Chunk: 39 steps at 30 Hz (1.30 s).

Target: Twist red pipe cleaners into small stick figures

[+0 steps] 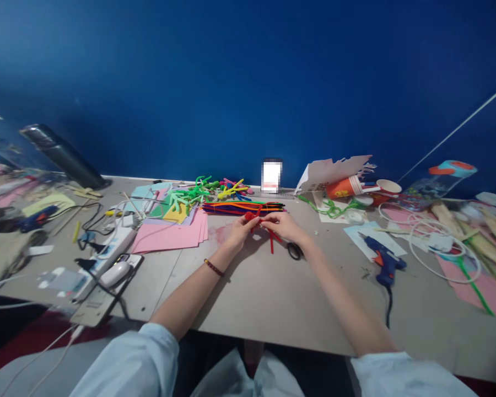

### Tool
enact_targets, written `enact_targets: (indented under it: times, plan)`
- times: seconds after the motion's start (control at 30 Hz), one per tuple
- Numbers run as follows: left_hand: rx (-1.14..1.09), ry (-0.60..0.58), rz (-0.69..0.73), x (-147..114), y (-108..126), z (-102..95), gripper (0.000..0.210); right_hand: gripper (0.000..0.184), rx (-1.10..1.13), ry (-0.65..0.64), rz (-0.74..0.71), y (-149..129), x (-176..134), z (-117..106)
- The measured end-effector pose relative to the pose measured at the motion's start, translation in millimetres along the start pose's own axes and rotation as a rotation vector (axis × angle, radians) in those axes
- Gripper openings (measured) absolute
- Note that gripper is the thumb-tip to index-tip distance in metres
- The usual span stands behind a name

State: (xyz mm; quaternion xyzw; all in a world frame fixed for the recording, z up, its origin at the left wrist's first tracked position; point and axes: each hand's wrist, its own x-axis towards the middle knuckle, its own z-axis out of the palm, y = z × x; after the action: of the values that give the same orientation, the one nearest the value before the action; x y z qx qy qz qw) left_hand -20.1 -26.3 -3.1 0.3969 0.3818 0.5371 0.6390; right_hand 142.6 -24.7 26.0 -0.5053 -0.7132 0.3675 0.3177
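Red fuzzy craft piece (254, 222) is pinched between left hand (242, 227) and right hand (288, 227), multicoloured bundle (227, 208) just beyond; looks super light and bendy, so I'd hold its bunched part.

craft workspace: glue gun (388, 268), bundled pipe cleaners (240, 208), pink paper sheets (169, 237), cluttered table (231, 298) against blue wall (231, 82).

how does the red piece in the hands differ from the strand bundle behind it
The red piece is held in the left hand and right hand; the bundle lies on the table. The red piece looks all red; the bundle mixes several colours, including orange. The red piece has ends pointing different ways; the bundle lies nearly straight.
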Motion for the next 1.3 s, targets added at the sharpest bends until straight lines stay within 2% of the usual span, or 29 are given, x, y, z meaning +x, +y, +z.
enact_targets:
  times: [0.23,0.37,0.53,0.7,0.83,0.93,1.03,1.2,1.3]
  plan:
    - [0.021,0.055,0.006,-0.9,0.6,0.4,0.032,0.015,-0.214,0.132,-0.07,-1.3,0.2,6.6]
    - [0.037,0.051,0.028,1.2,-3.4,-2.4,0.031,0.016,-0.262,0.117,-0.095,-1.4,0.1,7.4]
    - [0.047,0.036,-0.009,2.3,-4.2,-4.5,0.032,0.018,-0.102,0.01,-0.071,2.9,1.1,4.4]
    - [0.063,-0.003,0.001,-1.3,0.9,-1.0,0.032,0.02,0.153,-0.093,0.057,2.9,0.8,-0.3]
    - [0.082,-0.015,-0.013,-3.9,1.3,0.7,0.031,0.026,0.226,-0.152,0.091,3.1,0.2,-3.8]
    - [0.057,-0.04,-0.033,-5.1,0.2,2.1,0.031,0.022,0.254,-0.195,0.13,4.5,-0.3,-3.7]
    - [0.029,-0.04,-0.035,-6.7,1.0,4.3,0.031,0.018,0.233,-0.163,0.147,4.5,-0.6,-0.6]
    - [-0.006,0.004,-0.064,-8.0,4.8,7.1,0.03,0.018,0.084,0.014,0.117,1.6,-0.8,7.0]
    - [-0.017,0.013,-0.069,-7.1,5.1,6.9,0.028,0.017,0.055,0.009,0.111,1.3,-0.8,8.7]
